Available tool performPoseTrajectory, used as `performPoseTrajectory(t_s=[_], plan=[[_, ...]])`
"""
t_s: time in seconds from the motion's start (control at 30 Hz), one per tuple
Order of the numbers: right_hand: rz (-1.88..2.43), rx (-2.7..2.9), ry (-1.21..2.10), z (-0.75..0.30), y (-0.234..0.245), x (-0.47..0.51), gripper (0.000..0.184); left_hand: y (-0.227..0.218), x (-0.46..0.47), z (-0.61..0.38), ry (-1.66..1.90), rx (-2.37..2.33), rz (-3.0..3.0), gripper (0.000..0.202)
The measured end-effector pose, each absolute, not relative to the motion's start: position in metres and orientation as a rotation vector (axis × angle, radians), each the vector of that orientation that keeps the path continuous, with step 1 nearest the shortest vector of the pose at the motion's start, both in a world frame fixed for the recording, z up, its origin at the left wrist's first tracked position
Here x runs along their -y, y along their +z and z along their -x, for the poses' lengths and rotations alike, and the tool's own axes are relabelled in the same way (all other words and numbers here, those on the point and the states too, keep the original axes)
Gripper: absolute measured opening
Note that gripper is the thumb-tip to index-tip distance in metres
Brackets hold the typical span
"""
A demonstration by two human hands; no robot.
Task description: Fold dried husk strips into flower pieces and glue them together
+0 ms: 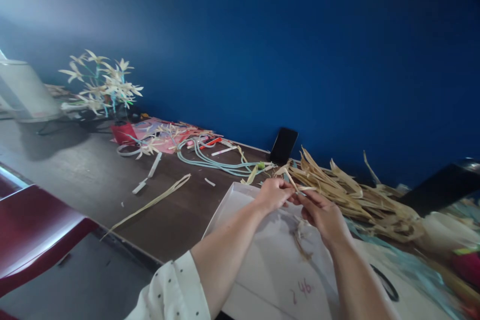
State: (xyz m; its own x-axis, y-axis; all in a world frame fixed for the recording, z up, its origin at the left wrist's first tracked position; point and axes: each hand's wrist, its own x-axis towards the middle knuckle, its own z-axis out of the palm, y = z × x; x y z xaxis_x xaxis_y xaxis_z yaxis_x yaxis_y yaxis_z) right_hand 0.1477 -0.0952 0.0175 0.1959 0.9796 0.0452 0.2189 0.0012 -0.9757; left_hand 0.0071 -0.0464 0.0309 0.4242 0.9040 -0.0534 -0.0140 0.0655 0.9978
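My left hand and my right hand meet above a shallow white tray or box lid. Between their fingertips is a folded, pale strip of dried husk, with one end sticking up and another pointing right. Fingers of both hands are closed in a pinch on it. Dried scraps lie in the tray below my right hand. Close beyond that hand spreads a heap of dry tan husks. Red handwritten digits show on the tray's surface.
Coiled pale-blue cord, pens and pink paper lie left of the tray. A dark phone leans against the blue partition. Husk flowers stand far left. A long husk strip reaches the table edge near a red chair.
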Motion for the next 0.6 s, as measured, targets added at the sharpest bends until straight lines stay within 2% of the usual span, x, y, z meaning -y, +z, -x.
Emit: performPoseTrajectory(t_s=[0.13, 0.4, 0.6], plan=[[1.505, 1.293, 0.762, -0.1479, 0.0167, 0.0947, 0.049, 0.0305, 0.0482, -0.0106, 0.864, -0.973, -1.339, 0.008], [1.642, 1.393, 0.261, -0.1462, 0.0196, 0.0971, 0.036, 0.0259, 0.0484, -0.0164, 0.893, -1.039, -1.307, 0.019], [1.704, 1.31, 0.161, -0.1487, 0.0178, 0.0958, 0.037, 0.0247, 0.0502, -0.0164, 0.902, -0.988, -1.291, 0.011]])
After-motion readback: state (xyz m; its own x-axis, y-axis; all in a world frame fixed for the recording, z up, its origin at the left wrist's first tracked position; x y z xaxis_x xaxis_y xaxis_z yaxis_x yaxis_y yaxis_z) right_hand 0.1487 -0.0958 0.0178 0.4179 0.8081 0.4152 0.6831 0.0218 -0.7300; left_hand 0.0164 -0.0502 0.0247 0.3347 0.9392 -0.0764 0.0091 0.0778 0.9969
